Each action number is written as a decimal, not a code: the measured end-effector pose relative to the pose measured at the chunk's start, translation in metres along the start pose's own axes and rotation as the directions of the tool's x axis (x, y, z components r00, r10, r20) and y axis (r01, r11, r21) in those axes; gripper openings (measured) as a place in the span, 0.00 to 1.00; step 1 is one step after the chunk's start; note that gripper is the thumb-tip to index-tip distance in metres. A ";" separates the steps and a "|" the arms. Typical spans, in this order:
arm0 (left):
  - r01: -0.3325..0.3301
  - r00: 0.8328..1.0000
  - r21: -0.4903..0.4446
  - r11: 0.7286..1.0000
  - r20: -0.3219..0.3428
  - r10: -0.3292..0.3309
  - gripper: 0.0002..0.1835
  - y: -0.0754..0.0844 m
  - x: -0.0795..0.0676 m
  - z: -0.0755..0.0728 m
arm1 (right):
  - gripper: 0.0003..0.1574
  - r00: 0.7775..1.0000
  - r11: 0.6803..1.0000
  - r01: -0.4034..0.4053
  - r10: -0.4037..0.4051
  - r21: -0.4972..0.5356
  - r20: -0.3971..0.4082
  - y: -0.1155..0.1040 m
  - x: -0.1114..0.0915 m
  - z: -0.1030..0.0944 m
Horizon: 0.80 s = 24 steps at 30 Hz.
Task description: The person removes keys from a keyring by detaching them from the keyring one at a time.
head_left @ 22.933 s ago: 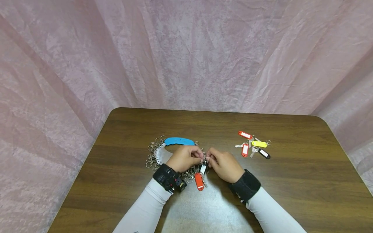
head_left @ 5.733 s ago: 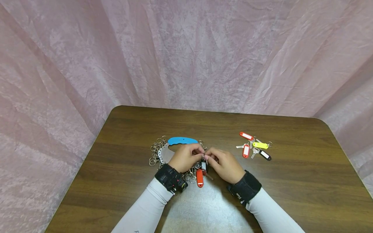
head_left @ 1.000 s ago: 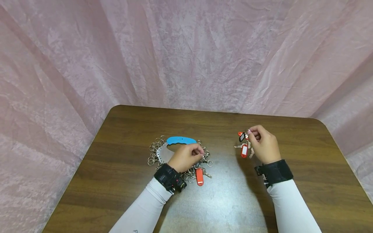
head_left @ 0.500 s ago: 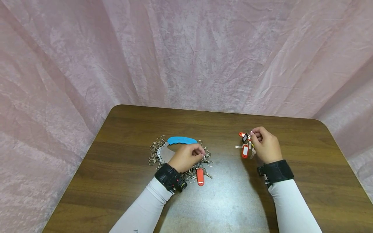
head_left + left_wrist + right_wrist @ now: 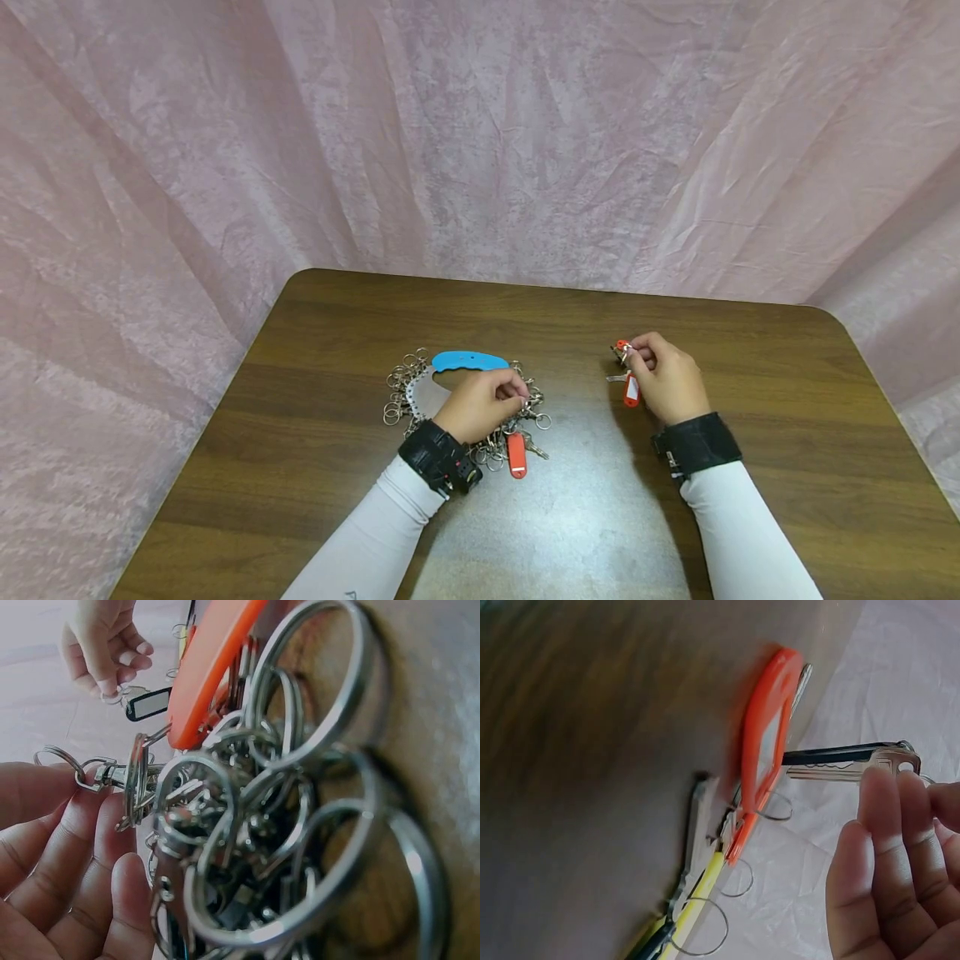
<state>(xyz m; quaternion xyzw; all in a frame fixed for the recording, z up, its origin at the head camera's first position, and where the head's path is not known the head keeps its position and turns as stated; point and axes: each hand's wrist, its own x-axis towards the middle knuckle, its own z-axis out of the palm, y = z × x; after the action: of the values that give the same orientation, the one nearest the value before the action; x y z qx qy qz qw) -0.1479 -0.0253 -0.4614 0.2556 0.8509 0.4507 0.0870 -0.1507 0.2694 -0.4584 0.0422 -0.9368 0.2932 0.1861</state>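
Observation:
My left hand (image 5: 480,406) pinches a small metal swivel hook (image 5: 97,776) on the right side of a key holder with a blue handle (image 5: 469,360) and a plate fringed with metal rings. An orange key tag (image 5: 517,455) and a key (image 5: 537,450) hang at the holder's front. My right hand (image 5: 669,379) is off to the right, its thumb and fingertips pinching a key ring (image 5: 928,779). From that ring hang a key (image 5: 832,772) and a black key tag (image 5: 148,705), just above other tagged keys. A red tag (image 5: 632,389) lies below these fingers.
In the right wrist view, a yellow tag (image 5: 697,907), a red tag (image 5: 769,735) and loose rings lie under the right hand. The brown wooden table (image 5: 360,317) ends at a pink curtain (image 5: 480,150) behind it.
Both hands worked together at the holder earlier. The right hand has since gone right, carries the black-tagged key, and has shifted slightly left in the last half second. The left hand stayed.

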 end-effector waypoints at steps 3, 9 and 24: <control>-0.003 1.000 0.002 1.000 -0.001 0.003 0.03 0.000 0.000 0.000 | 0.05 1.000 1.000 0.011 -0.011 -0.007 0.013 -0.001 0.000 0.002; 0.000 1.000 -0.004 1.000 0.002 0.000 0.03 -0.001 0.000 -0.001 | 0.04 0.997 0.999 0.046 -0.048 0.025 0.057 0.000 0.000 0.005; 0.014 1.000 -0.001 1.000 0.012 -0.014 0.02 -0.001 -0.001 -0.001 | 0.06 0.977 0.998 0.022 -0.032 0.053 0.210 -0.004 -0.003 0.006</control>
<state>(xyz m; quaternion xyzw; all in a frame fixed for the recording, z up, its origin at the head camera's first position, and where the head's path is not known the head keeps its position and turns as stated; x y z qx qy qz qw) -0.1480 -0.0272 -0.4617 0.2524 0.8519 0.4488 0.0954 -0.1489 0.2626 -0.4625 0.0905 -0.9429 0.3082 0.0884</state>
